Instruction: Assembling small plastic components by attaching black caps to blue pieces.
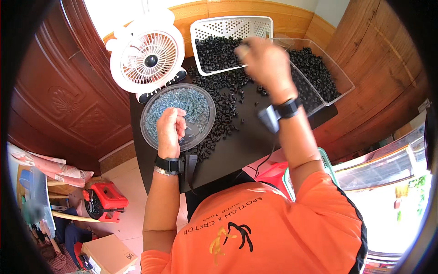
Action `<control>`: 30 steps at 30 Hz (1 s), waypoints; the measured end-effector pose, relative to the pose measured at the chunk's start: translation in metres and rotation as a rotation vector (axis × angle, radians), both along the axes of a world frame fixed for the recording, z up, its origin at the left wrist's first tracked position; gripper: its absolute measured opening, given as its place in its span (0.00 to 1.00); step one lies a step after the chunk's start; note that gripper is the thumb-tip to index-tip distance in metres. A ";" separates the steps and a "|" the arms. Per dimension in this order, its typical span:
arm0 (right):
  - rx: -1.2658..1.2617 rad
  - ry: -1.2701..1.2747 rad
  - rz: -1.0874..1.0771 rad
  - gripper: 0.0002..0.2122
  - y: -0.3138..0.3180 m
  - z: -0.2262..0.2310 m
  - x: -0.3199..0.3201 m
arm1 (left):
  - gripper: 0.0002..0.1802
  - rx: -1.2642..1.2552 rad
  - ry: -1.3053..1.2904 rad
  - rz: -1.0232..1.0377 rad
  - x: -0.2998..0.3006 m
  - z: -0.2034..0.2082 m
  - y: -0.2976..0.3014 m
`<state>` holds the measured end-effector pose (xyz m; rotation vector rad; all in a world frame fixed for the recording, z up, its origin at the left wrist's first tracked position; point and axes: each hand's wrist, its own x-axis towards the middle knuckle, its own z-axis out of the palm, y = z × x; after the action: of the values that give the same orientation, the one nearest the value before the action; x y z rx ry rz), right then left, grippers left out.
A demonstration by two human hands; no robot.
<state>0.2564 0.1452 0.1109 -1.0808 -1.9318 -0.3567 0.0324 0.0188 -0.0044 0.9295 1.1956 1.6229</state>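
My left hand [170,130] is over the near side of a round clear tray [211,123] that holds many small bluish translucent pieces [180,104]. Its fingers are curled in, and whatever they hold, if anything, is hidden. Motion blurs my right hand [267,64], which is above the right end of a white perforated basket [232,25]. Small black ring-shaped parts [219,50] fill much of that basket. More black ring-shaped parts [223,112] lie loose on the dark table [246,148] between tray and basket. I cannot make out anything in the right fingers.
A clear divided box [343,86] with black parts stands right of the basket. An animal-shaped white fan [148,57] is at the back left, beside the tray. On the floor at left are a red case [109,201] and a cardboard box [108,255].
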 end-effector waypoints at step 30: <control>-0.522 -0.468 -0.029 0.10 0.078 -0.118 0.057 | 0.14 -0.075 0.067 -0.059 -0.003 -0.002 0.005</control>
<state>0.3133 0.2229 -0.0073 -1.4542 -2.5135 -0.1221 0.0289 0.0238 -0.0064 0.9693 1.2550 1.4998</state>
